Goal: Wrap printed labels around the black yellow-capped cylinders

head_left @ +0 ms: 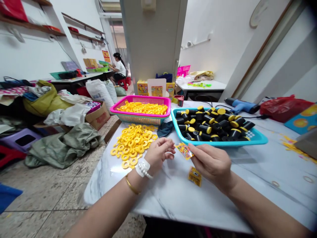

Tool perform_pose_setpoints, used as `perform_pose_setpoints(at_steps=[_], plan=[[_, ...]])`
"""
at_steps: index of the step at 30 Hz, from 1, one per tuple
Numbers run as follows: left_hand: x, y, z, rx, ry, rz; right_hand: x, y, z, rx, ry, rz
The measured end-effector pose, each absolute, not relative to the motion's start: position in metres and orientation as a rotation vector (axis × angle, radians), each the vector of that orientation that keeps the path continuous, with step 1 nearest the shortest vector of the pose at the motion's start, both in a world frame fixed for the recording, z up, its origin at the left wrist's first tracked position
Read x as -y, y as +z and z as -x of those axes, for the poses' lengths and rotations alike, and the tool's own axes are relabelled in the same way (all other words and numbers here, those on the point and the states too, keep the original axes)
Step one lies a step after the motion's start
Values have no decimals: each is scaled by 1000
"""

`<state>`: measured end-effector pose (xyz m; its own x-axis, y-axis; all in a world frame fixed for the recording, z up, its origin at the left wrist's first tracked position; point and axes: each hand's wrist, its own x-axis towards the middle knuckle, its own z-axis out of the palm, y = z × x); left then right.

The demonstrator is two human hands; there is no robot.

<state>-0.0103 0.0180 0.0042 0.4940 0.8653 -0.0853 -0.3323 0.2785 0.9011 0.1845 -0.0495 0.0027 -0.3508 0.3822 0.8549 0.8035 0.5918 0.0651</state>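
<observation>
My right hand (211,163) pinches a small yellow printed card (184,150) above the white marble table (260,191). My left hand (159,153), fingers curled, sits just left of the card and holds something small that I cannot make out. A small yellow printed box (195,176) lies on the table below the card. A loose pile of yellow rings (133,143) lies to the left of my left hand. A pink basket (141,116) of yellow rings and a blue tray (252,138) of black-and-yellow caps stand behind.
A blue heat gun (239,105) and a red plastic bag (282,107) lie at the back right of the table. Bags, cloth and boxes clutter the floor at left (64,145). Another person (120,69) sits at a far table.
</observation>
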Motion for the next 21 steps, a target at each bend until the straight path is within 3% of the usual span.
perform_pose_setpoints(at_steps=[4, 7, 9, 13, 15, 17, 21], plan=[[-21, 1, 8, -678, 627, -837, 47, -1, -187, 2080, -874, 926], [-20, 0, 10, -612, 649, -1010, 43, -4, -184, 2105, -797, 1019], [-21, 0, 12, -641, 712, -1142, 41, -2, -181, 1988, -457, 1157], [-20, 2, 13, -741, 699, -1389, 41, 12, -180, 1522, 640, 1375], [-18, 5, 13, -759, 681, -1438, 43, 18, -178, 1446, 1021, 1369], [-16, 7, 12, -785, 713, -1451, 46, 19, -174, 1455, 1165, 1358], [-14, 7, 11, -859, 752, -1474, 49, 19, -170, 1427, 1099, 1335]])
